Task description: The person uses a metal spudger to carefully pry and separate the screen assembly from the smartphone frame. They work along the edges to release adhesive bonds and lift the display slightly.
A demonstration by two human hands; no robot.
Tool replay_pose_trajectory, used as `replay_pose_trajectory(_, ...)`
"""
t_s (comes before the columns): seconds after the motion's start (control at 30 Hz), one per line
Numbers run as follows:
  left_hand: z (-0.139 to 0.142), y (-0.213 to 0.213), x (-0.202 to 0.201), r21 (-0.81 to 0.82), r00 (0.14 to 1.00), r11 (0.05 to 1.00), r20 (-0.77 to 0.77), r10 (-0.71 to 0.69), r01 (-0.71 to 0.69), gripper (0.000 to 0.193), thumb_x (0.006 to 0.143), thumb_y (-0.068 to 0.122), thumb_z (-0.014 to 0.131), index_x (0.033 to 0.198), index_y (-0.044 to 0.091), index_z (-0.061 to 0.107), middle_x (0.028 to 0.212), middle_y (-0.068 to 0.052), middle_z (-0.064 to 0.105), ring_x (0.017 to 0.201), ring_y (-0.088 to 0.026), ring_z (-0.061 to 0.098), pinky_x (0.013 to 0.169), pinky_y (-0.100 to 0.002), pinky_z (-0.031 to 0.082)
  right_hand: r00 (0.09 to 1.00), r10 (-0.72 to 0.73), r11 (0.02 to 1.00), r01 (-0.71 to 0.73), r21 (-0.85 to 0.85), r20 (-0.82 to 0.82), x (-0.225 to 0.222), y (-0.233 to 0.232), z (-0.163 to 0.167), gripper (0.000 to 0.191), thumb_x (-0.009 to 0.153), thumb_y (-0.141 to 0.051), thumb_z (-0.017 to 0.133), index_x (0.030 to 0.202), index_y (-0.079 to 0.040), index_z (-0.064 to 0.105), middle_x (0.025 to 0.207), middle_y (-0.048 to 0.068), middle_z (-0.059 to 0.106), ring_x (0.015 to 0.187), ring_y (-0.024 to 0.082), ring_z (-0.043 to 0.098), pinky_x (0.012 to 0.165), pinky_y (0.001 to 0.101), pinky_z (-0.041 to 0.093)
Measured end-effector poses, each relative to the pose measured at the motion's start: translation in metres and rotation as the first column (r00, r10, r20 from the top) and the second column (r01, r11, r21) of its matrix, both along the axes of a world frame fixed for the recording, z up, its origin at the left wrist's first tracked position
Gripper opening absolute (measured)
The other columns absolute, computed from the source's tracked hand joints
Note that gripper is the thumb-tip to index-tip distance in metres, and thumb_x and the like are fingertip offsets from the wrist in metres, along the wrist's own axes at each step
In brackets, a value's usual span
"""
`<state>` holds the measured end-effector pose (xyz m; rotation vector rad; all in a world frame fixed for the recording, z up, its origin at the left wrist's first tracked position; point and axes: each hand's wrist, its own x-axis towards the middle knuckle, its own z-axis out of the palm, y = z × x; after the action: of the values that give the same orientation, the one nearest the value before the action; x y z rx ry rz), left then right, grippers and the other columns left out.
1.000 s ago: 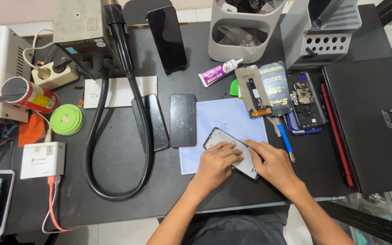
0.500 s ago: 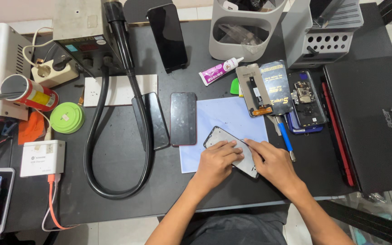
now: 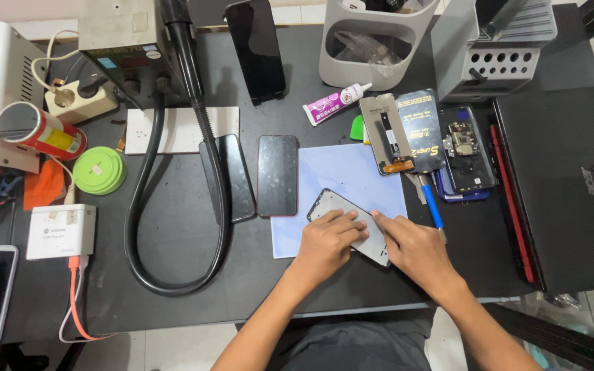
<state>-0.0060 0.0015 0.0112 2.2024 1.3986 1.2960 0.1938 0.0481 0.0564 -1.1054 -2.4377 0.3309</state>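
1. Both of my hands press flat on the phone frame (image 3: 352,230): the left hand (image 3: 328,246) lies over its middle with fingers spread, and the right hand (image 3: 414,249) pins its lower right end, fingers laid down rather than curled around it.
2. That frame lies tilted on the pale blue mat (image 3: 342,185), near the front edge of the black desk (image 3: 173,309).
3. My palms hide most of the frame, so I cannot tell what its covered face looks like; only its upper left corner and a strip at the lower right show.
4. A blue-handled tool (image 3: 429,203) lies just beside my right hand, its lower end hidden behind it.
5. Left of the mat, two dark phones (image 3: 278,175) lie side by side, close to my left hand; a black hose (image 3: 147,206) loops further left.
6. On the right, a closed black laptop (image 3: 565,185) runs out of view.
7. Bare desk lies open between the hose loop and the front edge.
8. Pale floor tiles show below the desk.
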Motion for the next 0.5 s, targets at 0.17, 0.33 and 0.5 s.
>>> replay_pose_trajectory(0.17, 0.000, 0.000, -0.003, -0.039, 1.000, 0.999, 0.013, -0.026, 0.026, 0.036, 0.063, -0.007, 0.070, 0.095, 0.009, 0.075, 0.109, -0.003, 0.076, 0.115, -0.026, 0.070, 0.100, -0.042, 0.056, 1.000, 0.025, 1.000, -0.025, 0.018, 0.006, -0.013, 0.006, -0.007, 0.041, 0.083, -0.003, 0.070, 0.123, -0.012, 0.073, 0.075, 0.009, 0.064, 0.059, 0.029, 0.064, 0.055, 0.0386, 0.051)
replay_pose_trajectory(0.33, 0.001, -0.001, -0.003, -0.024, 1.000, 1.000, 0.010, -0.016, 0.016, 0.034, 0.065, -0.008, 0.070, 0.095, 0.009, 0.075, 0.107, -0.003, 0.076, 0.115, -0.025, 0.071, 0.098, -0.041, 0.057, 1.000, 0.024, 1.000, -0.025, 0.018, 0.007, -0.008, 0.007, -0.003, 0.040, 0.083, -0.006, 0.071, 0.122, -0.014, 0.073, 0.075, 0.007, 0.065, 0.060, 0.028, 0.065, 0.054, 0.0385, 0.051)
replay_pose_trajectory(0.5, -0.001, 0.001, 0.001, -0.008, 0.999, 1.000, 0.044, 0.001, -0.001, 0.033, 0.065, -0.008, 0.069, 0.093, 0.009, 0.075, 0.107, -0.002, 0.076, 0.114, -0.024, 0.071, 0.098, -0.040, 0.057, 0.999, 0.040, 0.999, -0.040, 0.031, -0.009, -0.006, 0.009, -0.001, 0.040, 0.083, -0.006, 0.070, 0.123, -0.014, 0.072, 0.076, 0.007, 0.065, 0.062, 0.028, 0.066, 0.055, 0.0393, 0.051)
